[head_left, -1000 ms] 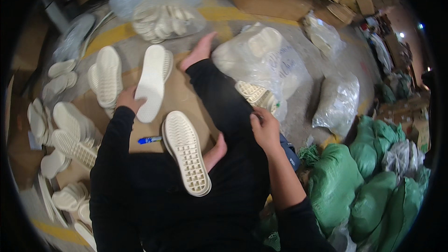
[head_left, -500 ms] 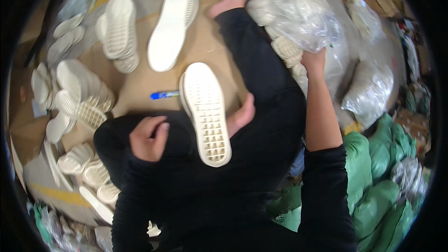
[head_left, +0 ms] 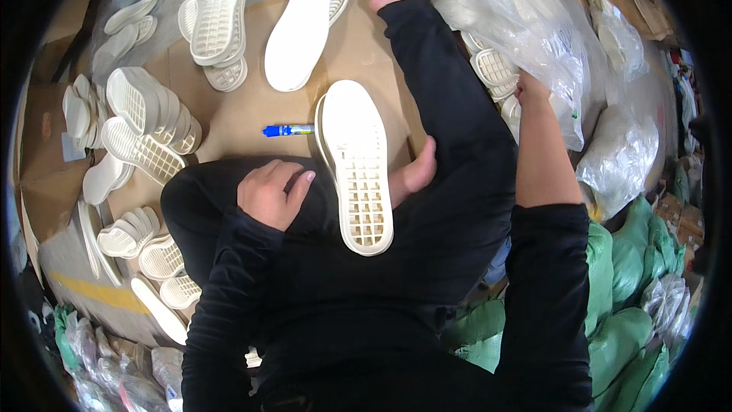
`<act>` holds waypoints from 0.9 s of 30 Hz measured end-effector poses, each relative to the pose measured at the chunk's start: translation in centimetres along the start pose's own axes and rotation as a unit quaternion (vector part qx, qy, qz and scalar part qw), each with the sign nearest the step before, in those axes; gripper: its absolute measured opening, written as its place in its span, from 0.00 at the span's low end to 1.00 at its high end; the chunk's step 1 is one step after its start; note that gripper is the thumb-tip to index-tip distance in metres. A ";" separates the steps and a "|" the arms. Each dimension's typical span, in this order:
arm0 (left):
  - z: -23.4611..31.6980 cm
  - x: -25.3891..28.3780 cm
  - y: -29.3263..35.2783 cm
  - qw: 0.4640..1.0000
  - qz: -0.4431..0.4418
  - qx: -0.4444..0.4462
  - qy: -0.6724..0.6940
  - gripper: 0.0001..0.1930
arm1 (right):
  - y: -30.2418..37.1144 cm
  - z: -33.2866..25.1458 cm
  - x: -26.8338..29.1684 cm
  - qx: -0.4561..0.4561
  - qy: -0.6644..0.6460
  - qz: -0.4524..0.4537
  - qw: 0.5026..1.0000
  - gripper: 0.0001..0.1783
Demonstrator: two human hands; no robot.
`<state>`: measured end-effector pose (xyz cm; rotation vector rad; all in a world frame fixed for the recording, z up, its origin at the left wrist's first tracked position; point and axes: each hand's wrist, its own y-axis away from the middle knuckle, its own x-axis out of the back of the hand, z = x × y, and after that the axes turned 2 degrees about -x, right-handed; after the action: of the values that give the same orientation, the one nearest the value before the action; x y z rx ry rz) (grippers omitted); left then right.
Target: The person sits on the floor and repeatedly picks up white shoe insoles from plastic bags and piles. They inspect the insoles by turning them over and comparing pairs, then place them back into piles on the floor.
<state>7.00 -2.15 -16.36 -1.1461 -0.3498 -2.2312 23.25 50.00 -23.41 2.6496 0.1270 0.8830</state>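
My right hand [head_left: 531,90] is closed at the near edge of a clear plastic bag [head_left: 537,19]; its fingers are partly hidden. Cream shoe soles [head_left: 496,69] show at the bag's left side, beside that hand. My left hand [head_left: 273,192] rests palm down on my left thigh, fingers loosely bent, thumb apart, holding nothing. To its right, a cream sole [head_left: 362,175] with a grid of square hollows lies on a second sole, across my lap and the cardboard. A blue marker [head_left: 288,130] lies against these soles.
Ahead on the cardboard [head_left: 236,122] lie a stack of ridged soles [head_left: 215,15] and a pair with a smooth white top [head_left: 301,27]. More soles [head_left: 149,103] are piled at the left. Filled clear bags [head_left: 621,156] and green sacks [head_left: 621,313] stand at the right.
The whole view has shifted, moving things up and right in the picture. The clear bag now spreads farther down past my right hand. My left hand stays on the thigh.
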 end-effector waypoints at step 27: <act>-27.9 16.6 21.9 0.608 0.391 0.585 0.369 0.27 | 30.7 3.6 -1.1 0.220 0.129 -0.382 0.888 0.09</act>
<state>-4.92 -39.17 -20.35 0.3672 -0.6235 -1.0165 23.82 20.02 -16.04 2.4512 1.4735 0.9709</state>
